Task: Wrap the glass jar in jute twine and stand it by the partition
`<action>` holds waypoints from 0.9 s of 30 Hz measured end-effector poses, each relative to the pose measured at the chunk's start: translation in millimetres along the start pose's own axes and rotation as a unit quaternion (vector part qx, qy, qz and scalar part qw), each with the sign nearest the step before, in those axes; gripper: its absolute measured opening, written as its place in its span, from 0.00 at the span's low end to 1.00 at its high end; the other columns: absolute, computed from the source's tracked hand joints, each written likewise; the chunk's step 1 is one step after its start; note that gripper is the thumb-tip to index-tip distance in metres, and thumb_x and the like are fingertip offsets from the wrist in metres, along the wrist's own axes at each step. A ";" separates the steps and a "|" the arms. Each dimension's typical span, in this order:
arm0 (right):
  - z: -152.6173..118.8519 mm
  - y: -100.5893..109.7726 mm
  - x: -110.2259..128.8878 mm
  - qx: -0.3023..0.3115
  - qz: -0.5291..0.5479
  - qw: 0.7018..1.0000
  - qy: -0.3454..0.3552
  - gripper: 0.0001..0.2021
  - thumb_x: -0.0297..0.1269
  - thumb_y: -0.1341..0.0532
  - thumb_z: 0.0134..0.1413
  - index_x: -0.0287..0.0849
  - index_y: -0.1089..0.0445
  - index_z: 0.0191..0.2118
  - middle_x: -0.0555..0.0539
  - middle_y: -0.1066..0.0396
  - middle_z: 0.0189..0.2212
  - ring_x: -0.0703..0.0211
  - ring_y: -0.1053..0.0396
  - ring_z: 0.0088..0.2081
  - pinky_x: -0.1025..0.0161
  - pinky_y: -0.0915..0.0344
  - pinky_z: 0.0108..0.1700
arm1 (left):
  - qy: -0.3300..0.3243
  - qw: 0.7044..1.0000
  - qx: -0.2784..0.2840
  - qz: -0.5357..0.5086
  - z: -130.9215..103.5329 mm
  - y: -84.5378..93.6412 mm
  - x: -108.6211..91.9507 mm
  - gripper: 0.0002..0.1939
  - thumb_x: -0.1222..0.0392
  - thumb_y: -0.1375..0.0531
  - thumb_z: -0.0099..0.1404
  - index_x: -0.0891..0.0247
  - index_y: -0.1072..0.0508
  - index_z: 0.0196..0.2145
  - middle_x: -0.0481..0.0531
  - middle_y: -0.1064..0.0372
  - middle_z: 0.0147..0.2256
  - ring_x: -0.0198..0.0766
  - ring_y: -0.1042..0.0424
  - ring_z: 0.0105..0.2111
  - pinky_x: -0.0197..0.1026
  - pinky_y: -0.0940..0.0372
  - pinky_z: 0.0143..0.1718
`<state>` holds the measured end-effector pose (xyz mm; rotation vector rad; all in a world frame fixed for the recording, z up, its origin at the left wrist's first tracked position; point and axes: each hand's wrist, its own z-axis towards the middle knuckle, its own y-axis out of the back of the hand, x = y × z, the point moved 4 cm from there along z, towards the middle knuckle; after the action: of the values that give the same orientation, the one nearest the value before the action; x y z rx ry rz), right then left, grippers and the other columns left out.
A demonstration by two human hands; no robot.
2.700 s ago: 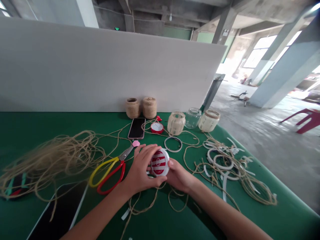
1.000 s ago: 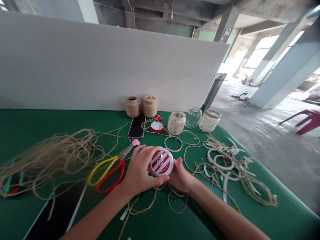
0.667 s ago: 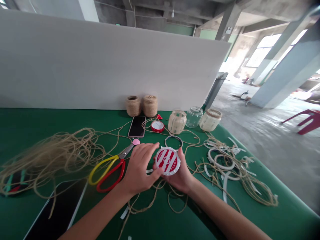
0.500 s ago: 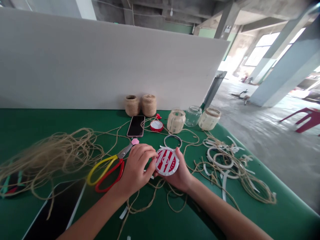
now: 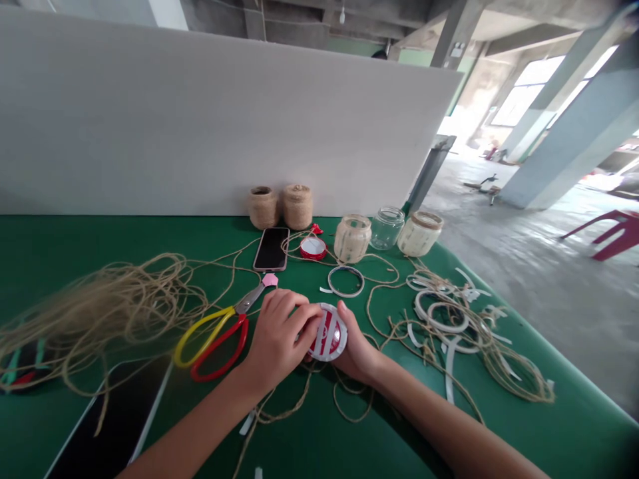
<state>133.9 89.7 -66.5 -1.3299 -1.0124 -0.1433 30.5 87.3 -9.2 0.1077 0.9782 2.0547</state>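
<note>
Between my hands is a red jar lid (image 5: 329, 338) crossed by white tape strips, with white tape around its rim. My right hand (image 5: 357, 346) cups it from the right and below, thumb at the edge. My left hand (image 5: 285, 326) presses bent fingers on its upper left side, covering part of the top. Just beyond lies a roll of white tape (image 5: 345, 267) with a loose end. Scissors (image 5: 248, 301) with yellow and red handles rest left of my left hand. Jute twine (image 5: 299, 398) trails beneath both hands.
Two twine-wrapped jars (image 5: 297, 207) stand by the white board (image 5: 210, 126). A phone (image 5: 272, 249), another red lid (image 5: 313, 248) and three glass jars (image 5: 387, 229) sit nearer. Tangled twine (image 5: 124, 299) lies left; tape rings (image 5: 448, 317) and twine lie right. A dark tablet-like slab (image 5: 117, 412) is front left.
The lid has tilted and moved slightly left and down in my hands. My left fingers now reach further over its top. The tape roll shows fully.
</note>
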 end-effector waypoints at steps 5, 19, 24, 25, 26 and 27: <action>0.6 1.3 -1.8 -0.010 -0.020 1.000 0.006 0.26 0.60 0.47 0.49 0.38 0.33 0.36 0.48 0.29 0.26 0.58 0.31 0.31 0.60 0.36 0.36 | -0.013 1.000 0.000 0.010 0.4 -1.3 -0.5 0.06 0.68 0.45 0.60 0.61 0.31 0.35 0.50 0.34 0.30 0.38 0.36 0.34 0.45 0.41 0.39; 1.1 3.9 -6.0 0.029 -0.055 0.997 -0.041 0.30 0.62 0.52 0.50 0.35 0.33 0.35 0.48 0.31 0.17 0.63 0.33 0.18 0.66 0.36 0.23 | -0.017 0.999 0.028 0.041 3.5 -3.4 -1.7 0.04 0.67 0.48 0.62 0.63 0.34 0.32 0.50 0.33 0.28 0.39 0.38 0.32 0.46 0.42 0.39; 1.3 5.1 -8.5 0.019 -0.060 0.997 -0.052 0.31 0.62 0.54 0.51 0.36 0.33 0.34 0.48 0.31 0.17 0.63 0.33 0.18 0.66 0.36 0.24 | -0.029 0.998 0.020 0.057 3.9 -3.9 -4.4 0.04 0.67 0.48 0.62 0.63 0.35 0.31 0.50 0.33 0.27 0.39 0.37 0.32 0.48 0.43 0.42; 1.4 5.9 -8.6 0.012 -0.061 0.997 -0.051 0.31 0.62 0.54 0.51 0.36 0.33 0.34 0.48 0.31 0.17 0.63 0.33 0.18 0.66 0.37 0.24 | -0.032 0.997 0.019 0.061 3.4 -4.6 -4.9 0.04 0.67 0.48 0.62 0.63 0.35 0.31 0.50 0.33 0.27 0.39 0.37 0.33 0.48 0.43 0.43; 1.6 6.7 -8.6 0.006 -0.062 0.997 -0.051 0.31 0.62 0.55 0.51 0.36 0.33 0.33 0.48 0.31 0.17 0.64 0.33 0.18 0.67 0.37 0.24 | -0.034 0.997 0.019 0.064 2.8 -5.6 -5.2 0.05 0.67 0.49 0.62 0.63 0.35 0.31 0.50 0.33 0.27 0.39 0.37 0.33 0.49 0.43 0.43; 1.6 7.3 -8.4 0.000 -0.061 0.997 -0.052 0.31 0.62 0.56 0.52 0.36 0.33 0.32 0.48 0.32 0.17 0.64 0.34 0.18 0.67 0.37 0.24 | -0.033 0.997 0.018 0.067 2.2 -6.5 -5.4 0.05 0.67 0.49 0.62 0.63 0.35 0.30 0.50 0.34 0.27 0.39 0.37 0.32 0.49 0.43 0.44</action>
<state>132.6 89.5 -77.7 -1.2862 -1.1827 -0.1683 39.1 87.0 -10.7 0.2661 0.9905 2.1414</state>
